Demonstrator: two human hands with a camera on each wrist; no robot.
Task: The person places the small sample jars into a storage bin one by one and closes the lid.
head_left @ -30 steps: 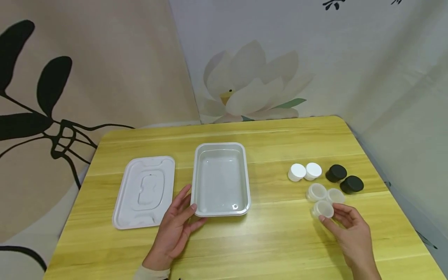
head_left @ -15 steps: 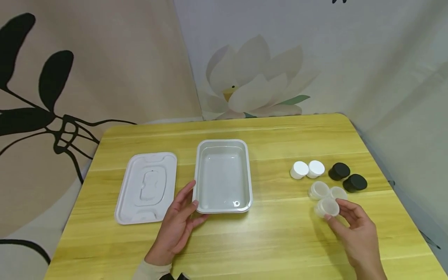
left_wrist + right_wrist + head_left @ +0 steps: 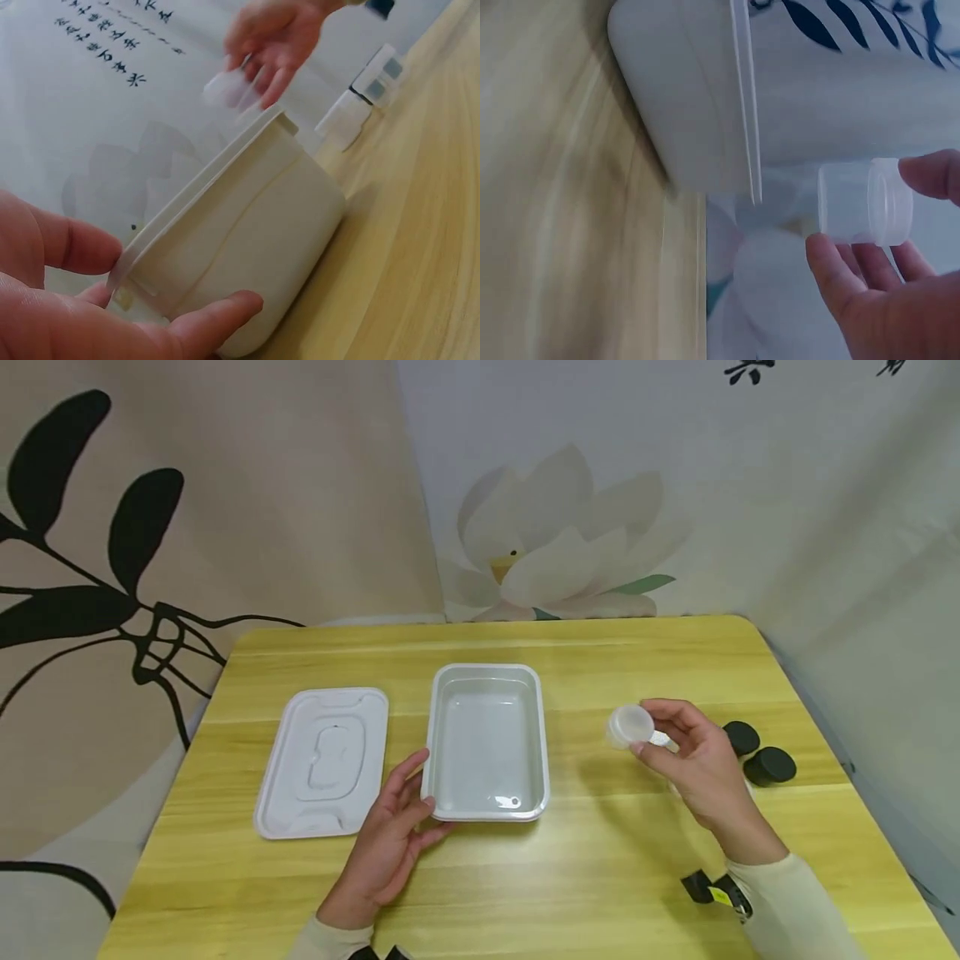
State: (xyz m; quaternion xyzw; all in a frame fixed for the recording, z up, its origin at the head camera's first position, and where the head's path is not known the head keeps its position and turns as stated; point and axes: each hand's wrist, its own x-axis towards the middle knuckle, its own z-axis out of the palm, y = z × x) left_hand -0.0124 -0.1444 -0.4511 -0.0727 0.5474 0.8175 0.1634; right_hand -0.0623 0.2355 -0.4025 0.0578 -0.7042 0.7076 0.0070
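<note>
In the head view, my left hand (image 3: 390, 843) holds the near left corner of a white rectangular plastic box (image 3: 487, 752), which stands open on the table. The left wrist view shows one finger at its rim and another digit along its outer wall. My right hand (image 3: 705, 768) pinches a small clear plastic jar (image 3: 630, 727) between thumb and fingers, raised above the table to the right of the box. Close up in the right wrist view, the jar (image 3: 847, 202) has a ridged collar at one end. The right hand hides most of the other small jars behind it.
A white lid (image 3: 333, 760) lies flat on the table left of the box. Two black jars (image 3: 770, 767) stand right of my right hand, and a bit of a white jar (image 3: 662, 739) shows past its fingers. A printed curtain (image 3: 562, 527) hangs behind the wooden table (image 3: 525, 893).
My right hand has lifted the near clear jar off its group and carried it up and leftward toward the box. The left hand stays at the box's corner.
</note>
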